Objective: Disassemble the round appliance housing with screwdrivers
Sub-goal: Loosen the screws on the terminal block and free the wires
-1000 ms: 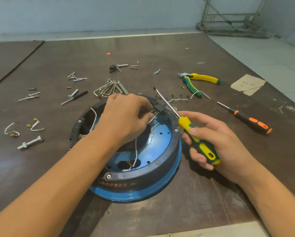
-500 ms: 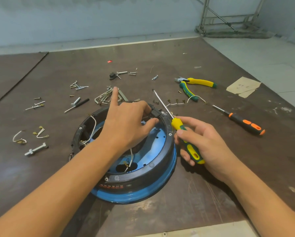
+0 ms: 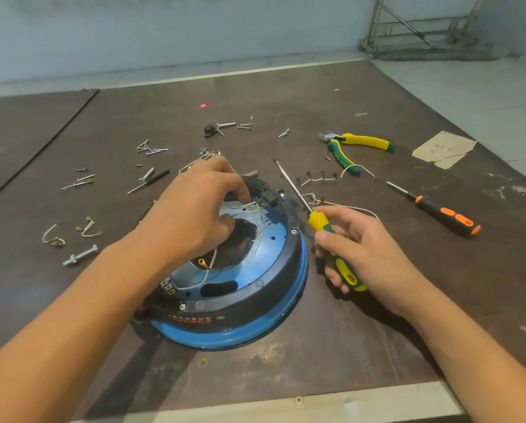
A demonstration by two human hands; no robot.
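— Which step are you on?

— My left hand reaches into the round housing, fingers curled round the white wiring at its far rim. My right hand grips the yellow-green screwdriver, tip raised off the work. I judge I'm freeing wires before the black ring comes off. The housing lies mid-tabletop, towards the near edge.

— And next?

— Probably setting the tip square into a rim screw. Two show in the ring, one on its right side, one near me.

— Tools?

— Two screwdrivers: mine and an orange-black screwdriver towards the right edge. One pair of pliers lies beyond it. The loose screws towards the far left are too scattered to count.
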